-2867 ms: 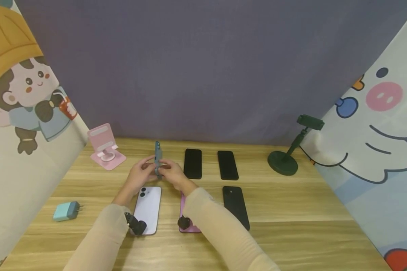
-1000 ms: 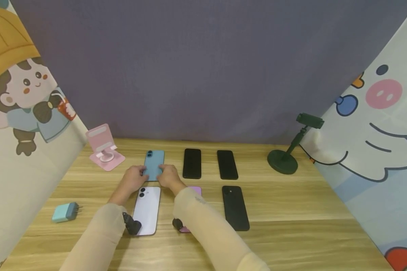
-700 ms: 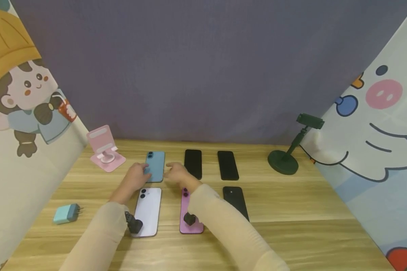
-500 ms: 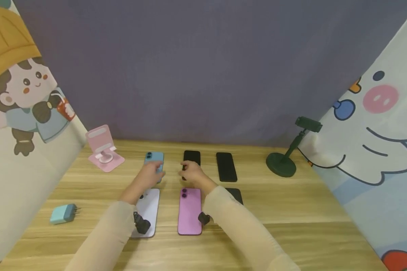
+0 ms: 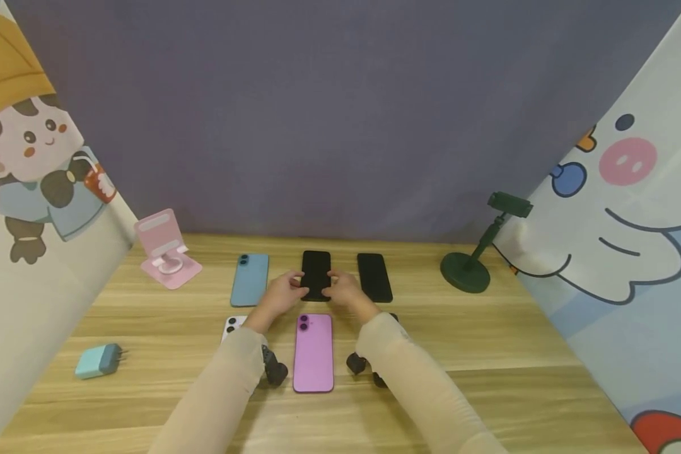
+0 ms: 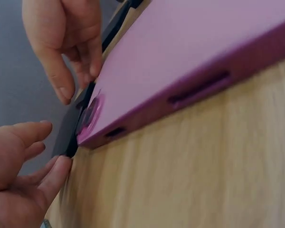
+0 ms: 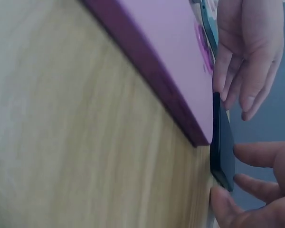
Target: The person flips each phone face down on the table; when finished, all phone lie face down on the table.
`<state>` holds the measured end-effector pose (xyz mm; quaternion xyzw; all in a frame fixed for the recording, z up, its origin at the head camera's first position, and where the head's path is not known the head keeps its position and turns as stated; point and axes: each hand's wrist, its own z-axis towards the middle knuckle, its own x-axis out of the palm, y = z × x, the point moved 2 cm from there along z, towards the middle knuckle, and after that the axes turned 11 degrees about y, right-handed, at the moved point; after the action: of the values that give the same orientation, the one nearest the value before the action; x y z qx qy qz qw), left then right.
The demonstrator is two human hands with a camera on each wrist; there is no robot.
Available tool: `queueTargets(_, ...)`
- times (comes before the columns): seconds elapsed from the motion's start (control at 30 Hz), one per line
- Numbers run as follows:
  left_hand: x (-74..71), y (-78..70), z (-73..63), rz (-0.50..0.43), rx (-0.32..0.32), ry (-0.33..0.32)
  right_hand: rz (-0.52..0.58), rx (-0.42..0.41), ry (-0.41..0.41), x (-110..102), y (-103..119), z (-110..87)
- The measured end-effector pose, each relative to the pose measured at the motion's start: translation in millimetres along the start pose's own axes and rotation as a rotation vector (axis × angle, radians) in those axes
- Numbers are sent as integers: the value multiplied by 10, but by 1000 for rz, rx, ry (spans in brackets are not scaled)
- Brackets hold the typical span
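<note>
A black phone (image 5: 316, 268) lies dark side up in the middle of the back row. My left hand (image 5: 280, 294) is at its left edge, the fingertips touching the side and thumb and fingers spread apart. At the opposite edge, my right hand (image 5: 346, 291) has its fingertips right at the phone's side, fingers loosely bent. Both wrist views show the black phone (image 7: 223, 147) low on the table between the two hands. To the left lies a light blue phone (image 5: 250, 280), camera side up. Closer in, a pink phone (image 5: 313, 356) lies between my forearms.
Another black phone (image 5: 374, 277) lies right of my right hand. My left sleeve hides most of a white phone (image 5: 232, 325); a dark phone is mostly under the right sleeve. A pink stand (image 5: 170, 271), a green stand (image 5: 465, 272) and a teal charger (image 5: 98, 361) flank them.
The blue phone, earlier held on edge, was laid flat with its cameras up and let go. Both hands then moved right to the middle black phone, uncovering the pink one.
</note>
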<state>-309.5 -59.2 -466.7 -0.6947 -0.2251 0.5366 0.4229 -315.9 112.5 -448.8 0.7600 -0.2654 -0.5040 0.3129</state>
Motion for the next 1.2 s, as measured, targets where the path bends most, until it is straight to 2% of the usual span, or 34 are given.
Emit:
queueTargets(0.13, 39, -11, 15, -20, -6, -28, 94, -5, -2, -3, -23, 12)
queueTargets(0.3, 52, 0, 27, -19, 2, -31, 154, -19, -37, 18, -57, 31)
queueTargets(0.53, 60, 15, 33, 32, -6, -47, 133, -40, -61, 35, -40, 42)
queueTargets(0.7, 72, 17, 46, 52, -11, -57, 114, -9, -80, 47, -21, 36)
queueTargets(0.83, 73, 16, 54, 66, -23, -55, 147, -2, -75, 51, -30, 39)
queueTargets(1.0, 76, 11, 54, 66, -48, -37, 242, -39, -49, 43, -58, 51)
queueTargets(1.2, 79, -29, 38, 68, -49, -33, 323, -46, -20, 13, -62, 49)
